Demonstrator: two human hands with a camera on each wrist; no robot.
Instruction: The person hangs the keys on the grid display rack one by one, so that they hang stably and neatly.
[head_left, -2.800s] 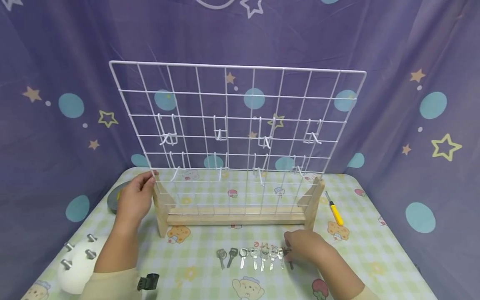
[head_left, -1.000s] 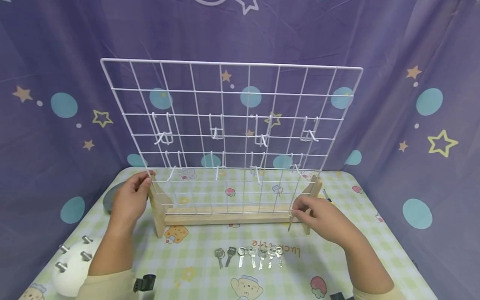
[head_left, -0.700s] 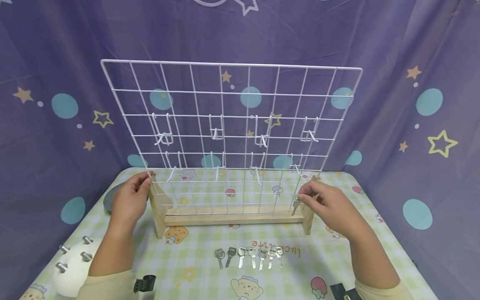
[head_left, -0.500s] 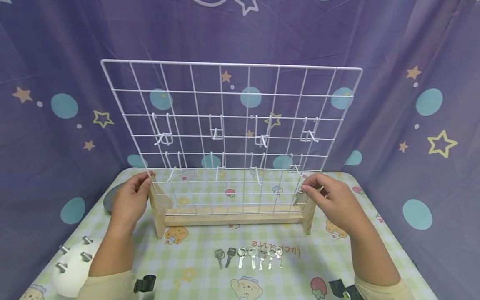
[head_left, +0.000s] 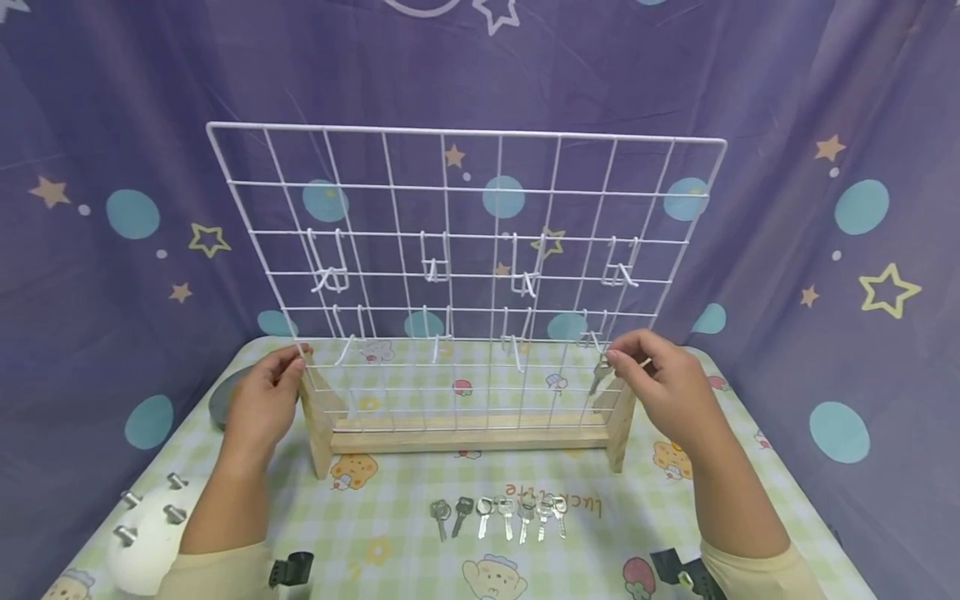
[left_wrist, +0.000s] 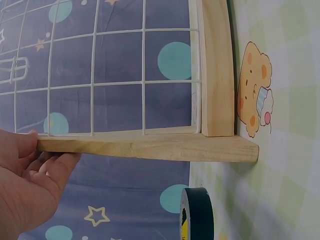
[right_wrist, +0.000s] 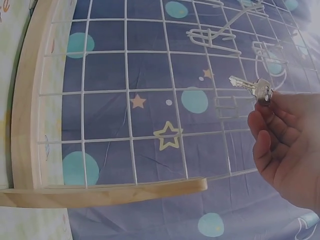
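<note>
left fingers (left_wrist: 65, 169) curled | right fingers (right_wrist: 289, 103) pinched | forearms (head_left: 234, 500) extended

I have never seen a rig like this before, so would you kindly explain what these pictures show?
There is no machine: a person works with two bare hands. The head view comes from a camera worn on the head, looking forward and down; each wrist view comes from a camera worn on that wrist. The left hand grips the left end of a wooden stand that bears a white wire grid with hooks. The right hand pinches a key close to one of them. On the checked tablecloth lies a row of keys, with a white rounded piece bearing metal pegs at the left.
</note>
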